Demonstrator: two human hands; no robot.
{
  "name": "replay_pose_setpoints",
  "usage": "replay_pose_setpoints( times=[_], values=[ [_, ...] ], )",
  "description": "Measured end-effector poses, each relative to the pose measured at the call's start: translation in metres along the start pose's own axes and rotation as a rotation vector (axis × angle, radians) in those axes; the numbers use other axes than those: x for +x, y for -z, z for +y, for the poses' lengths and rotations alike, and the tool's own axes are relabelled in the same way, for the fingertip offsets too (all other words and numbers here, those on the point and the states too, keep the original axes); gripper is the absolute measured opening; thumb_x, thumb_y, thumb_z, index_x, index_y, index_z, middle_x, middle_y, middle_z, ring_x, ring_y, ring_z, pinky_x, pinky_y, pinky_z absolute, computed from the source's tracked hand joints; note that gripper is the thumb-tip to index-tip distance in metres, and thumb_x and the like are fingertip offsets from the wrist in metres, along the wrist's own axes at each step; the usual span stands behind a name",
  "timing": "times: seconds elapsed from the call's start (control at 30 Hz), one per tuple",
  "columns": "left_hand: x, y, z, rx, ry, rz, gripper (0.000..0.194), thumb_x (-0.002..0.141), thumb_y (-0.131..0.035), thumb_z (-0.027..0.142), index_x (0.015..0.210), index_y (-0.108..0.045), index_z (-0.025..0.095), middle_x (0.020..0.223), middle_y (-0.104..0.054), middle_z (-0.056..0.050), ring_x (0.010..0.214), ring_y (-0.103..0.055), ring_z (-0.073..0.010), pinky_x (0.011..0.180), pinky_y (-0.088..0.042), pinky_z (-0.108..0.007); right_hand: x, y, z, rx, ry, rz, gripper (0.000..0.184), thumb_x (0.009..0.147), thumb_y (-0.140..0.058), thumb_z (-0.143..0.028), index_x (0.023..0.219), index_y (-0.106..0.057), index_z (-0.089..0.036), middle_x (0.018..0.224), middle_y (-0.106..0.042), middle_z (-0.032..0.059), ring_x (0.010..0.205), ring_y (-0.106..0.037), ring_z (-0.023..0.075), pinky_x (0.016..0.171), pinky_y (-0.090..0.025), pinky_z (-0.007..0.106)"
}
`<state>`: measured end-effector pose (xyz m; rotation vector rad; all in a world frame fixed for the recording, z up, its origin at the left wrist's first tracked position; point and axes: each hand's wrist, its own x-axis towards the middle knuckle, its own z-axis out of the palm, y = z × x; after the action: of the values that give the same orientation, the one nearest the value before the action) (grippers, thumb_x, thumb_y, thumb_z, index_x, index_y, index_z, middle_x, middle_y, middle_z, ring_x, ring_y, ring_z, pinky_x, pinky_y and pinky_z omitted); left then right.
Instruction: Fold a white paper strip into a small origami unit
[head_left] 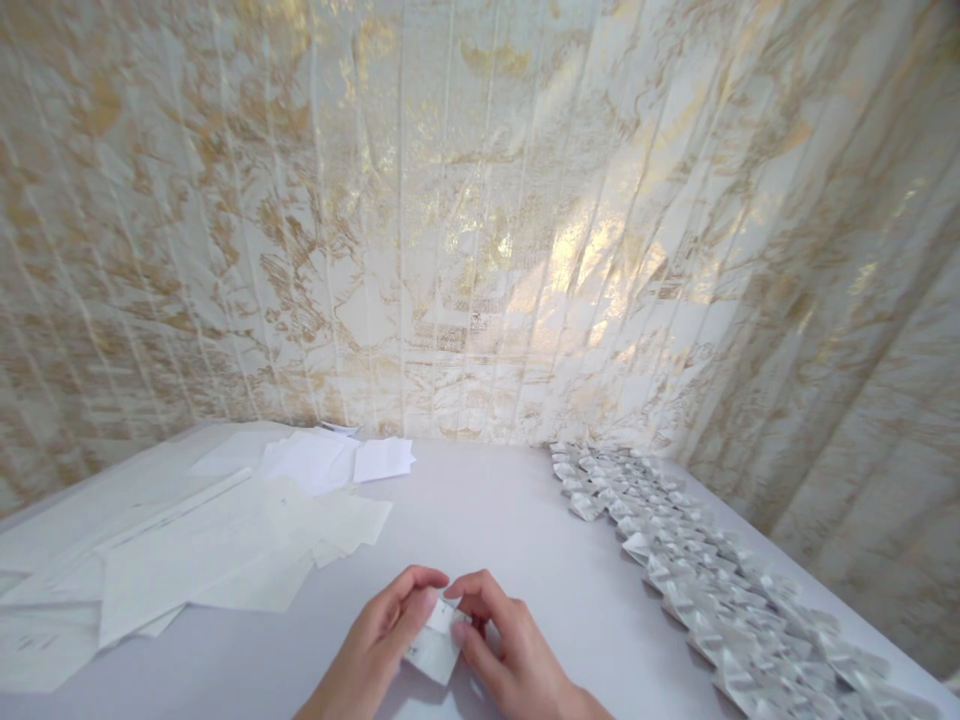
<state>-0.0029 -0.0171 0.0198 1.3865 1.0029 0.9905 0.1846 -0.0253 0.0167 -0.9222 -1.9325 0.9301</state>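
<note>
Both hands work at the near edge of the pale grey table (525, 520), holding between them a small folded piece of white paper (435, 645). The left hand (379, 650) has its fingers curled closed on the left side of the paper, with the thumb on top; the right hand (510, 650) pinches the upper right corner between thumb and forefinger. To fold it well, I think the edges should be lined up exactly first, and then the crease pressed firmly with the thumb nail from the middle outward, while the other hand keeps the paper flat against the table. A heap of loose white paper sheets (225, 540) lies to the left, and a long row of folded white paper pieces (697, 570) runs along the right side.
</note>
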Motion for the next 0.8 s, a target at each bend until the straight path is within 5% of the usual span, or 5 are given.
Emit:
replay_pose_setpoints(
  times=[0.2, 0.33, 0.5, 0.8],
  values=[
    [0.003, 0.002, 0.0, 0.189, -0.148, -0.033, 0.037, 0.092, -0.055, 0.052, 0.077, -0.064, 0.02, 0.072, -0.054, 0.003, 0.068, -0.048, -0.0158, 0.064, -0.036, -0.026, 0.001, 0.001, -0.001, -0.009, 0.021, 0.0, 0.014, 0.095, -0.051, -0.026, 0.109, -0.051, -0.023, 0.069, -0.051, -0.0066, 0.06, -0.043, 0.0121, 0.058, -0.034, 0.023],
    [0.003, 0.003, 0.006, 0.243, -0.219, 0.004, 0.033, 0.092, -0.056, 0.046, 0.073, -0.065, 0.021, 0.076, -0.056, 0.001, 0.072, -0.053, -0.0174, 0.068, -0.038, -0.026, 0.004, 0.001, 0.003, -0.037, -0.073, -0.012, 0.012, 0.092, -0.054, -0.031, 0.096, -0.058, -0.02, 0.066, -0.05, -0.0056, 0.058, -0.043, 0.0119, 0.056, -0.032, 0.023],
    [0.002, 0.002, 0.007, 0.274, -0.233, -0.024, 0.033, 0.093, -0.054, 0.043, 0.072, -0.067, 0.021, 0.077, -0.057, 0.0, 0.076, -0.057, -0.019, 0.071, -0.04, -0.026, 0.006, 0.002, 0.005, -0.12, -0.093, 0.073, 0.032, 0.091, -0.057, -0.04, 0.066, -0.055, -0.019, 0.063, -0.047, -0.0038, 0.058, -0.042, 0.0123, 0.054, -0.03, 0.024],
    [0.01, 0.011, 0.003, 0.463, -0.279, -0.022, 0.023, 0.09, -0.054, 0.035, 0.071, -0.053, 0.022, 0.073, -0.051, 0.003, 0.072, -0.052, -0.0176, 0.069, -0.041, -0.027, 0.009, 0.011, 0.003, -0.176, 0.055, 0.161, 0.033, 0.097, -0.058, -0.037, 0.071, -0.066, -0.019, 0.066, -0.057, -0.0006, 0.065, -0.053, 0.0154, 0.062, -0.037, 0.025]
  ],
)
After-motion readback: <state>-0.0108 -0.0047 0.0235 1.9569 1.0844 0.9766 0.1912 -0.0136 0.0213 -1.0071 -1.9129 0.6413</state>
